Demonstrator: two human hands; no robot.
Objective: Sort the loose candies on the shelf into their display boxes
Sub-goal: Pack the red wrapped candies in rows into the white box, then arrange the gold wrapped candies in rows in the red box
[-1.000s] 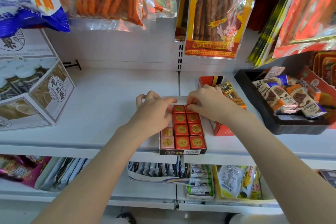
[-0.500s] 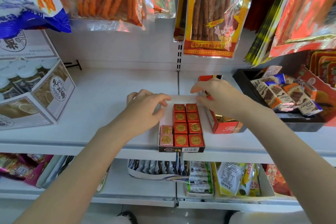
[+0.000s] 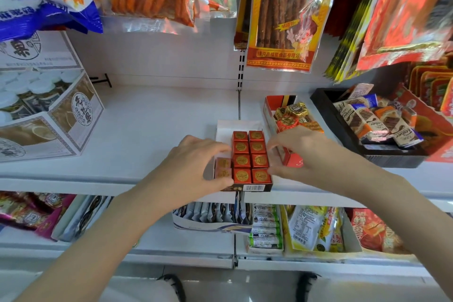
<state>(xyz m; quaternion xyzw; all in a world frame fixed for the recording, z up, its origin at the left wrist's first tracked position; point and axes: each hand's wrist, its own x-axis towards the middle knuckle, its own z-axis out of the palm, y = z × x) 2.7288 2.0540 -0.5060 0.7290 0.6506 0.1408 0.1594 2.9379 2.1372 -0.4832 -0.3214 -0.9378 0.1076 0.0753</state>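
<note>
Two hands frame a block of red candies (image 3: 250,157) that sits in a low display box (image 3: 255,188) at the front edge of the white shelf (image 3: 159,115). The candies stand in two columns of four, each with a gold round mark on top. The left hand (image 3: 193,167) lies against the left side of the block: its fingers are stretched and rather straight, the upper fingertip touches the second candy from the back, and the thumb reaches the front left candy. It covers part of two paler brown candies (image 3: 222,168) that lie in the same box, just beside the red ones. The right hand (image 3: 304,157) is at the right side of the block, with fingers gently bent and spread; the fingertips touch the right column. Neither hand closes around a candy; both only press from the sides. The back part of the box is white and bare. Just beside it on the right stands a red box (image 3: 291,159) with gold-wrapped candies (image 3: 293,113), and a black tray (image 3: 328,110) of wrapped chocolate bars stands near the right end of the shelf.
</note>
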